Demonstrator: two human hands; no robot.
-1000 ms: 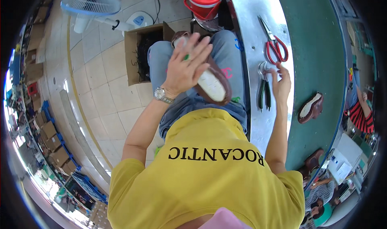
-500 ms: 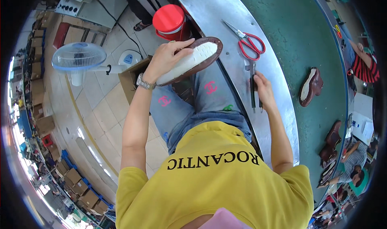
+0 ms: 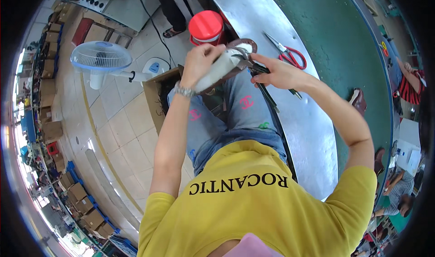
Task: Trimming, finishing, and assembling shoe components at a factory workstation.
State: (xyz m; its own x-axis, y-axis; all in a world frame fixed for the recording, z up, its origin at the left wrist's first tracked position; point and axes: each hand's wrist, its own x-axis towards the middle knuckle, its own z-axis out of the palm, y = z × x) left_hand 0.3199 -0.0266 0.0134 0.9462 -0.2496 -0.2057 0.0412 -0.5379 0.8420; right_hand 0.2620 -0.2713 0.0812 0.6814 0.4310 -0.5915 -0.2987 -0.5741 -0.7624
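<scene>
My left hand [image 3: 198, 67], with a metal watch on its wrist, grips a brown leather shoe [image 3: 215, 76] over my lap. The shoe is bottom up and its white sole side faces me. My right hand [image 3: 282, 74] is closed on a pair of pincers [image 3: 267, 95] with dark handles. Their curved metal jaws lie over the white sole near the shoe's far end. Whether the jaws bite on anything there is too small to tell. Red-handled scissors [image 3: 293, 57] lie on the metal bench edge beyond my right hand.
A metal-topped bench [image 3: 312, 153] runs along my right, beside a green surface [image 3: 312, 12] that carries another brown shoe [image 3: 358, 101]. Left of the bench stand a red-lidded bucket [image 3: 206, 26], an open cardboard box [image 3: 156, 98] and a fan [image 3: 101, 60]. Other people are at the far right.
My right hand has lifted the pincers off the metal bench and brought them left onto the shoe's sole. The left hand still holds the shoe. The whole view has shifted a little.
</scene>
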